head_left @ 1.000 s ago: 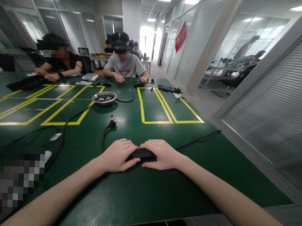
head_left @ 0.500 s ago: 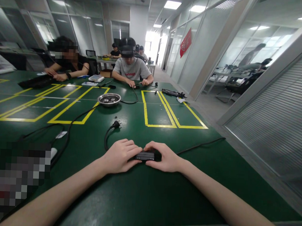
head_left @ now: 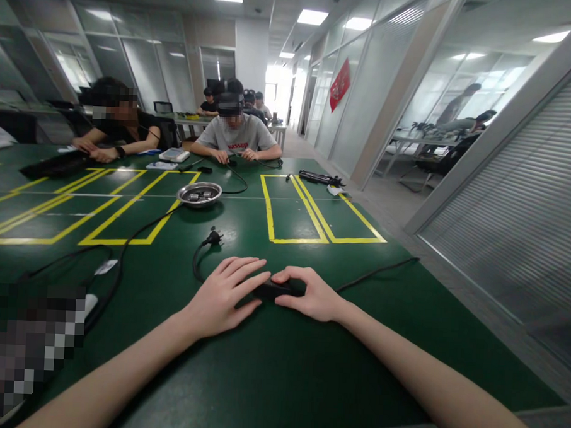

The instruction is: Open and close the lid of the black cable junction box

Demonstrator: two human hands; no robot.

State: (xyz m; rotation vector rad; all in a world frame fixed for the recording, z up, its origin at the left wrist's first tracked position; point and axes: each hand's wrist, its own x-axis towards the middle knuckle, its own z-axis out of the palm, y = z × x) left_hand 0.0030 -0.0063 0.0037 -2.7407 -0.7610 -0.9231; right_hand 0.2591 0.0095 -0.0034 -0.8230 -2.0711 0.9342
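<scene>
A small black power adapter block (head_left: 273, 290) lies on the green table (head_left: 279, 359) in front of me. My right hand (head_left: 310, 295) is curled over its right end and grips it. My left hand (head_left: 222, 295) rests flat beside its left end, fingers stretched out and touching the block. A black cord runs from the block leftward in a loop to a plug (head_left: 212, 238). Another cord (head_left: 377, 270) trails off to the right.
A metal bowl (head_left: 199, 193) with small parts stands further back. Yellow tape rectangles (head_left: 309, 209) mark the table. Two people sit at the far edge, handling cables. Black cables (head_left: 118, 257) lie at the left; a black tool (head_left: 318, 176) at the far right. The table's edge drops to the floor on the right.
My left hand has opened and its fingers now lie stretched out over the block's left end. The right hand still grips the block, which has turned slightly.
</scene>
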